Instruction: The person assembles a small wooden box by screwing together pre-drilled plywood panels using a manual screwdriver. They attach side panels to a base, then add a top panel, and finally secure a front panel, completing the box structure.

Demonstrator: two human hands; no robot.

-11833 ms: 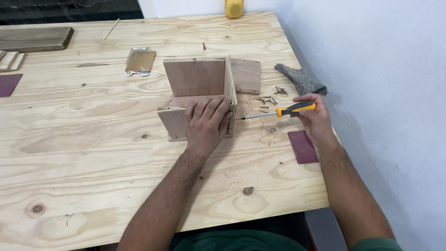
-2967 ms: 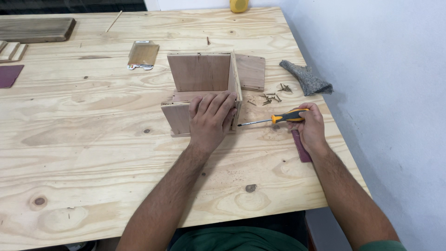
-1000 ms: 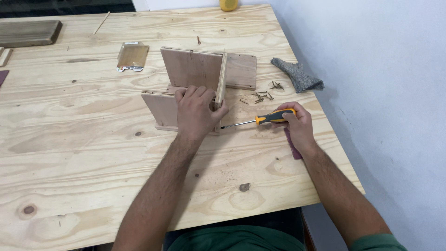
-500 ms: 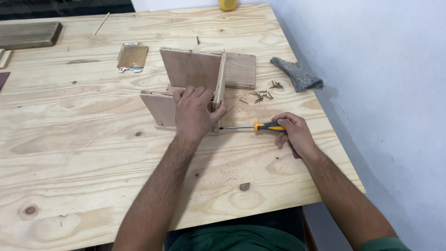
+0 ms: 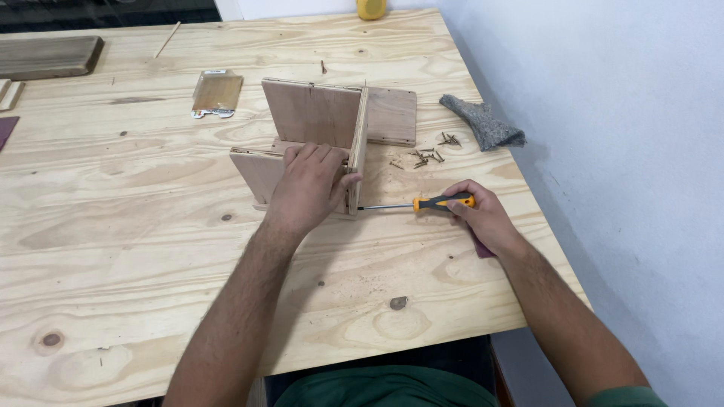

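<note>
An open plywood box frame [image 5: 317, 113] stands on the pine table [image 5: 136, 249]. My left hand [image 5: 309, 185] presses down on its near panel, thumb against the upright side board [image 5: 357, 151]. My right hand [image 5: 483, 215] grips an orange and black screwdriver [image 5: 422, 203], held flat, with its tip against the lower outer face of that side board. Several small screws [image 5: 430, 153] lie scattered just beyond the screwdriver.
A grey cloth [image 5: 483, 120] lies near the table's right edge, with a white wall beyond. A small clear packet [image 5: 216, 93] sits behind the box. A dark wooden board [image 5: 49, 56] lies at the far left, and a yellow object [image 5: 371, 7] at the far edge.
The screwdriver has dropped from a slant to lie level, tip on the side board's lower edge. My left hand stays on the box, which was turned a little a few seconds ago.
</note>
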